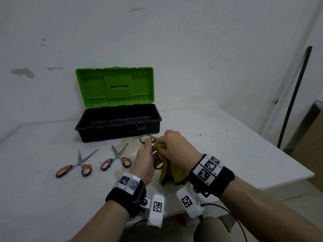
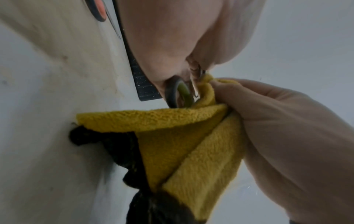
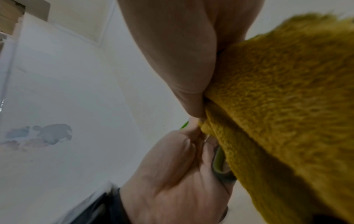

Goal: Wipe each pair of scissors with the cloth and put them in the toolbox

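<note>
My left hand (image 1: 146,155) grips the green-handled scissors (image 1: 147,138) by their handles, just in front of the toolbox. One handle loop (image 2: 179,94) shows under the palm. My right hand (image 1: 172,145) pinches the yellow cloth (image 1: 170,171) around the blades, which are mostly hidden; only a tip sticks out beyond the knuckles. The cloth (image 2: 184,136) hangs down to the table, with a dark edge at its bottom. Orange-handled scissors (image 1: 76,165) and red-handled scissors (image 1: 117,158) lie open on the table to the left. The black toolbox (image 1: 118,122) stands open with its green lid (image 1: 115,86) up.
The white table (image 1: 227,145) ends at an edge to the right, beyond which is a dark pole (image 1: 295,95) against the wall. The toolbox stands close to the wall. A stain marks the table near the red-handled scissors.
</note>
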